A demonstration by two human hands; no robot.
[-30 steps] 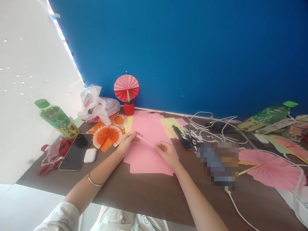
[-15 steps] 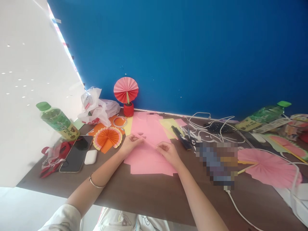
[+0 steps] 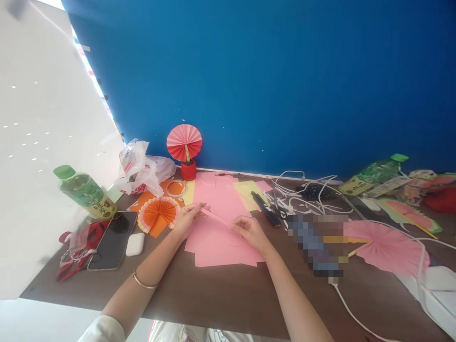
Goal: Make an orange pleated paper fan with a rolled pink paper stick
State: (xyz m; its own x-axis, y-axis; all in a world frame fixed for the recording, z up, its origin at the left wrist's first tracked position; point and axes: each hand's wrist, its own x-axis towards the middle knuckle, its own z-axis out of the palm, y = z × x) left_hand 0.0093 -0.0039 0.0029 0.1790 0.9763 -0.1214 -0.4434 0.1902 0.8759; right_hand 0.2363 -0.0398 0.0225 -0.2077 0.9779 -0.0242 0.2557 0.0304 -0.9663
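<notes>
A narrow folded strip of pink paper (image 3: 218, 219) stretches between my two hands. My left hand (image 3: 189, 219) pinches its far left end, and my right hand (image 3: 248, 231) pinches the other end between thumb and fingers. Beneath them lie overlapping pink sheets (image 3: 217, 249) on the dark table. Left of my left hand is an orange pleated paper fan (image 3: 159, 213) with a pink and yellow edge. A round pink pleated fan (image 3: 184, 142) stands upright in a small red pot (image 3: 188, 170) behind the sheets.
To the left are a green-capped bottle (image 3: 85, 192), a phone (image 3: 113, 241), a white earbud case (image 3: 135, 244) and a plastic bag (image 3: 142, 166). On the right lie a black utility knife (image 3: 266, 209), scissors (image 3: 281, 211), white cables (image 3: 295, 192), a large pink fan (image 3: 390, 247) and another bottle (image 3: 374, 175).
The view has tilted up slightly, so the table sits lower in the picture. Both hands still hold the pink strip, and more of the strip shows between them.
</notes>
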